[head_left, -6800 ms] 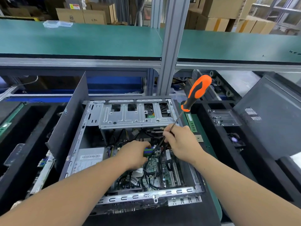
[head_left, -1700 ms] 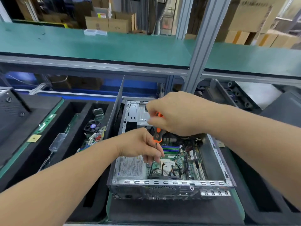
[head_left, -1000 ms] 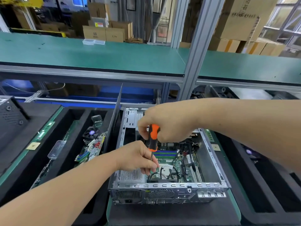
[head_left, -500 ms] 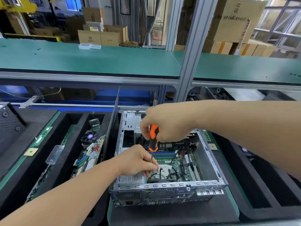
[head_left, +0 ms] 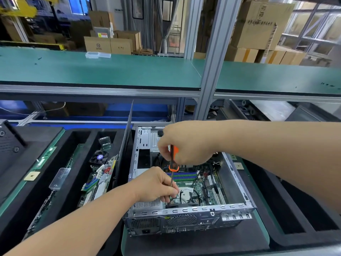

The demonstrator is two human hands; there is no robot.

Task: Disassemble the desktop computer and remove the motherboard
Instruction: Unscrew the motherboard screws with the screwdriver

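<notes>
Head view looks down into the open computer case (head_left: 184, 213), which sits on a dark mat at the near edge of the bench (head_left: 262, 235), its rear panel of vents and ports facing the viewer. Its metal walls rise on the left, right and near sides, leaving only the top open for reaching in. Inside lies the green motherboard (head_left: 201, 185), with blue and green memory slots toward the far side and black cables crossing its near part; a labelled silver unit (head_left: 147, 205) fills the near left corner. The right hand (head_left: 184, 143) comes in from the right above the case, fingers curled round the orange and black handle of a screwdriver (head_left: 173, 159) held nearly upright. The left hand (head_left: 156, 185) reaches in from the near left and pinches the thin shaft just above the board. A dark side panel (head_left: 127, 137) stands on edge touching the case's left wall. Left of it, a black foam tray (head_left: 77, 137) holds a second circuit board (head_left: 99, 180), a small fan (head_left: 99, 157) and a clear plastic piece (head_left: 60, 177). Right of the case is another black foam tray (head_left: 295, 209). A green shelf (head_left: 110, 71) overhangs the far side
</notes>
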